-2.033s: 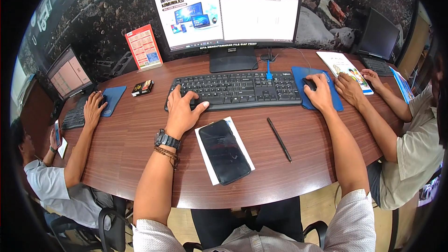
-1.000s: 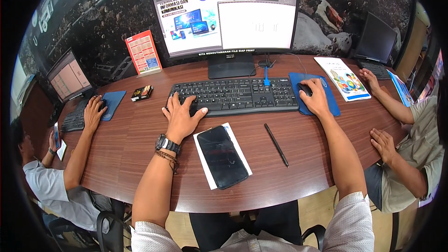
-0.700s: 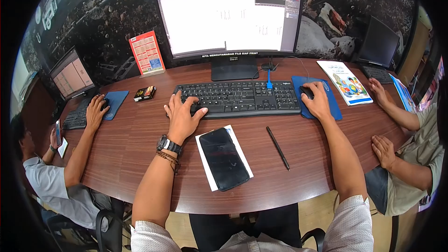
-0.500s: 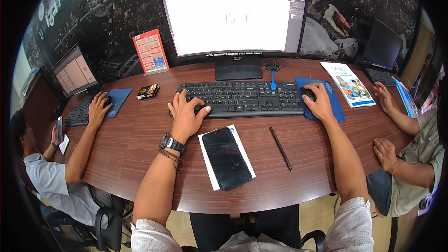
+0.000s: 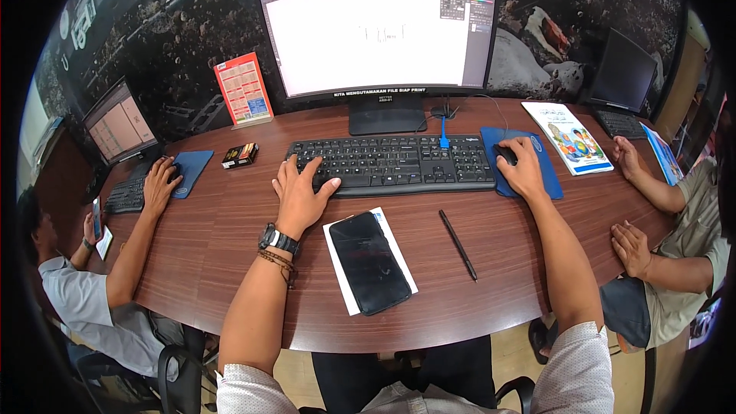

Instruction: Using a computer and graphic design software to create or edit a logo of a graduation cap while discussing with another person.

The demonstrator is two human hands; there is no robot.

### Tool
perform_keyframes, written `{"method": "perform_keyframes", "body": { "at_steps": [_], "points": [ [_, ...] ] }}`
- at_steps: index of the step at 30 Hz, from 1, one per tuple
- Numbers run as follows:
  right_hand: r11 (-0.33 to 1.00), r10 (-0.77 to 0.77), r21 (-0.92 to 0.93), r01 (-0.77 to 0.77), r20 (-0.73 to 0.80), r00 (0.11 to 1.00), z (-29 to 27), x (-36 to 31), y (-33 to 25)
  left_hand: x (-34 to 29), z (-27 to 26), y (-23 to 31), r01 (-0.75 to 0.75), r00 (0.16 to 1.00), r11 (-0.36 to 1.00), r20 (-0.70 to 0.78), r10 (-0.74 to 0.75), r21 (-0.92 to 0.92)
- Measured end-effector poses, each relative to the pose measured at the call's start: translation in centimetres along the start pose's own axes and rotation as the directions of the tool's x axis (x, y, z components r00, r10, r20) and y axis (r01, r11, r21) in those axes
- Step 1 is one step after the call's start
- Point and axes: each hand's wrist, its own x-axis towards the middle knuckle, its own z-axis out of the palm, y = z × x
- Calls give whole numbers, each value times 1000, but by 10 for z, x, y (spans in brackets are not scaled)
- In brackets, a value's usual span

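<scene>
My left hand [image 5: 301, 193] rests at the left end of a black keyboard [image 5: 391, 162], fingers spread over its keys and the thumb held apart. A dark watch and a beaded bracelet circle that wrist. My right hand [image 5: 524, 169] is curled over a black computer mouse [image 5: 504, 155], mostly hidden beneath the fingers, on a blue mouse pad [image 5: 548, 172]. Behind the keyboard a wide curved monitor [image 5: 376, 34] displays a white page with small dark marks, and a small panel shows at its upper right.
A black phone [image 5: 370, 264] lies on white paper, beside a black pen [image 5: 458, 245]. Left are a small dark box [image 5: 240, 155] and a red desk calendar [image 5: 244, 90]; right, an illustrated book [image 5: 569, 138]. One person's hand [image 5: 162, 184] uses a mouse; another person's hand [image 5: 632, 249] rests on the table.
A small panel has appeared at the monitor's upper right, and the dark marks on the page look different. The right-hand person's raised hand has curled. My hands have barely moved.
</scene>
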Motion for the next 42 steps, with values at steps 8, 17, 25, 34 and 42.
{"method": "perform_keyframes", "body": {
  "at_steps": [8,17,25,34,42],
  "points": [
    [1000,22,5,-22,-13,1000,-2,-2,0,1,3,0,-9,1000,1000,25,9,9],
    [999,33,19,-33,-10,999,-1,-1,3,2,5,-3,-8,999,1000,38,7,14],
    [999,40,30,-40,-1,999,-2,-2,2,1,5,-2,2,999,1000,53,-4,25],
    [1000,19,7,-19,-3,1000,-3,-1,1,4,5,0,-108,994,992,-24,110,67],
    [999,40,19,-40,-8,999,-3,-3,-3,24,-7,44,220,929,965,272,-251,141]
  ]
}}
